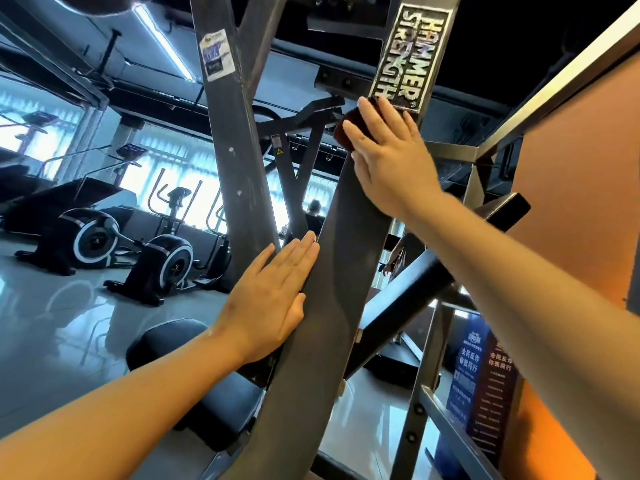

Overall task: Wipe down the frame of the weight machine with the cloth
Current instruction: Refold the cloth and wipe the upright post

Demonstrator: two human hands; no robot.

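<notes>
On the slanted beam: a dark maroon cloth (352, 115) sits high up, flat against the grey steel, just below the nameplate.
Frame (349, 258): grey painted steel, with one broad beam leaning up and to the right across the middle of the view and further bars crossing behind it.
Right hand (391, 157): reaches up and presses the cloth to the beam. The fingers are spread and nearly straight over it, not curled round it, and most of the cloth is hidden under the palm.
Left hand (273, 296): lies lower on the same beam, flat along its left edge, with the fingers straight and together and pointing up and the thumb on the beam's face. It holds nothing.
Hands to each other: well apart, the right high and the left low.
Nameplate (403, 60): a worn metal plate reading HAMMER STRENGTH, fixed lengthwise on the frame, its lower end touching the cloth's top edge.
Left upright (232, 150): a second grey post with a peeling sticker (215, 53) near its top.
Seat pad (166, 344): black and rounded, below the left forearm.
Elliptical trainers (166, 258): two black machines on the glossy floor (52, 306), in front of bright windows (149, 174).
Right side: an orange wall (571, 168) with a printed banner (481, 382) low against it.
</notes>
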